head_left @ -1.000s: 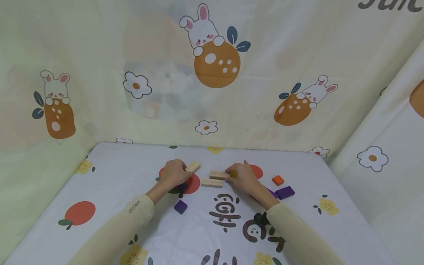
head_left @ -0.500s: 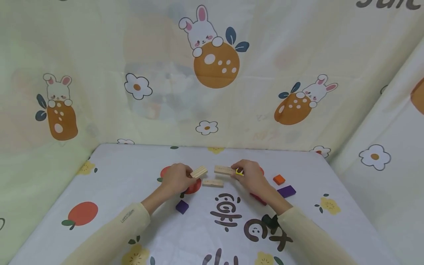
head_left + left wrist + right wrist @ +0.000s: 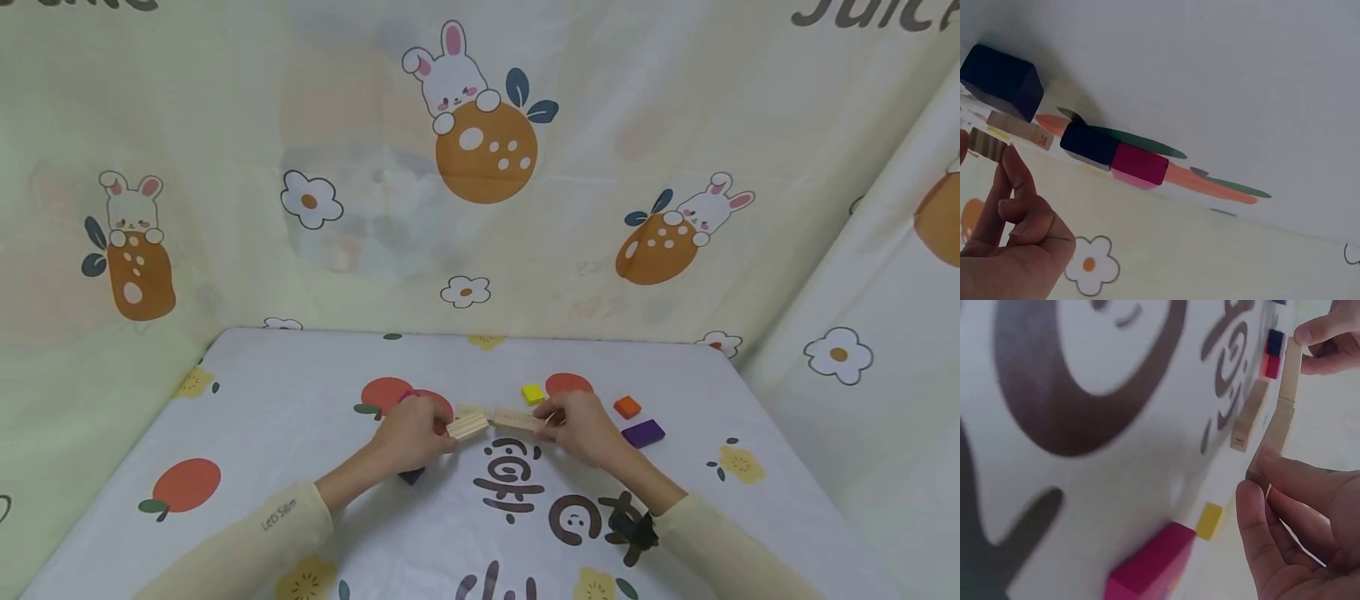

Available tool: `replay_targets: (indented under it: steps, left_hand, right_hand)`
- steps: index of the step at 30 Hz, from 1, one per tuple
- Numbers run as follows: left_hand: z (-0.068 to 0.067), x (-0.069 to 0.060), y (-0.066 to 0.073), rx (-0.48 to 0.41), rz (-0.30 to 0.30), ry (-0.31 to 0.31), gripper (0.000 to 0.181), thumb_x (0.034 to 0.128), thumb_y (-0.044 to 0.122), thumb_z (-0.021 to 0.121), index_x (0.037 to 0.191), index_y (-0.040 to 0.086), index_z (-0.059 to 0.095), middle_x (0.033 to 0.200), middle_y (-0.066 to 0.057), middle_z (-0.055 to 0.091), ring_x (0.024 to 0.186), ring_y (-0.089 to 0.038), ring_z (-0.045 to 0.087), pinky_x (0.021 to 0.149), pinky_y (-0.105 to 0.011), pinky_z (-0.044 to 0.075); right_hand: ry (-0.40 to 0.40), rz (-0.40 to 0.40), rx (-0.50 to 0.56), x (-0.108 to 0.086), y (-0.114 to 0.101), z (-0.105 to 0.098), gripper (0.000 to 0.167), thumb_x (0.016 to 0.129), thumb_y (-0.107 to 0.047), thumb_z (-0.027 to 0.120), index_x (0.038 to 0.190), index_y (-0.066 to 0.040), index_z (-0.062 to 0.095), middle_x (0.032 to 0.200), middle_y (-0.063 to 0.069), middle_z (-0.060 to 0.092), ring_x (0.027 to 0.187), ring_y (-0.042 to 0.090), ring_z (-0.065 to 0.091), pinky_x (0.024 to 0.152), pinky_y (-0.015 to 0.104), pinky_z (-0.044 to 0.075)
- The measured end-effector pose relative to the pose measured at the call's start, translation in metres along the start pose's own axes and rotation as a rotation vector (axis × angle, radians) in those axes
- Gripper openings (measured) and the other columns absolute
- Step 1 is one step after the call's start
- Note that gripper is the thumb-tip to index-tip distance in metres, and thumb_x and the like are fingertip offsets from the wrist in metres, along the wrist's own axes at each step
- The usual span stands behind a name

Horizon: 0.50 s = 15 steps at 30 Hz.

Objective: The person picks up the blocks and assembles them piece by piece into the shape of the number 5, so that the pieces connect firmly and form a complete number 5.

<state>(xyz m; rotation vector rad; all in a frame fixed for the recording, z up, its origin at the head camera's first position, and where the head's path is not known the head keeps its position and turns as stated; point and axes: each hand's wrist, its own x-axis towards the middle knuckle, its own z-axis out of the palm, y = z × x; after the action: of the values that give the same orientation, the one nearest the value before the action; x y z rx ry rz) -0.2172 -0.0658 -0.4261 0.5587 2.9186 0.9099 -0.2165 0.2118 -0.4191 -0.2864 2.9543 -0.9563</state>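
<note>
1. Fingers of left hand (image 3: pixel 412 433) pinch wooden block (image 3: pixel 467 427); right hand (image 3: pixel 582 425) fingers pinch second wooden block (image 3: pixel 517 420).
2. Held blocks roughly end to end over worktop (image 3: pixel 262 392) middle; contact unclear.
3. Third wooden block (image 3: pixel 1250 417) partly hidden behind them, head view.
4. Dark block (image 3: pixel 412 476) half covered by left hand; magenta block (image 3: pixel 1147 565) cut off at right-wrist view's bottom.
5. Worktop white, printed fruit (image 3: pixel 187 484), dark lettering (image 3: pixel 513 492).
6. Bunny-print curtain (image 3: pixel 367 283) behind; top lettering (image 3: pixel 813 20) cropped.
</note>
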Motion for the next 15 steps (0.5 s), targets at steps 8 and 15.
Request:
replay_targets:
  steps: [8, 15]
  left_hand:
    - [0.006, -0.007, 0.005, -0.005, -0.037, -0.095, 0.023, 0.0834, 0.013, 0.084, 0.103, 0.001, 0.082, 0.075, 0.001, 0.071, 0.062, -0.011, 0.059, 0.057, -0.025, 0.048]
    - [0.012, -0.007, 0.005, 0.03, -0.035, -0.101, 0.022, 0.0846, 0.013, 0.082, 0.103, 0.002, 0.082, 0.079, -0.001, 0.07, 0.063, -0.013, 0.057, 0.055, -0.026, 0.047]
  right_hand:
    - [-0.05, 0.074, -0.017, -0.01, 0.0, 0.013, 0.022, 0.079, -0.005, 0.091, 0.1, -0.007, 0.083, 0.087, 0.001, 0.071, 0.076, 0.013, 0.059, 0.065, 0.023, 0.051]
    - [-0.046, 0.09, -0.045, -0.013, 0.003, 0.019, 0.02, 0.081, -0.005, 0.09, 0.1, -0.007, 0.083, 0.084, 0.0, 0.072, 0.076, 0.013, 0.057, 0.067, 0.023, 0.052]
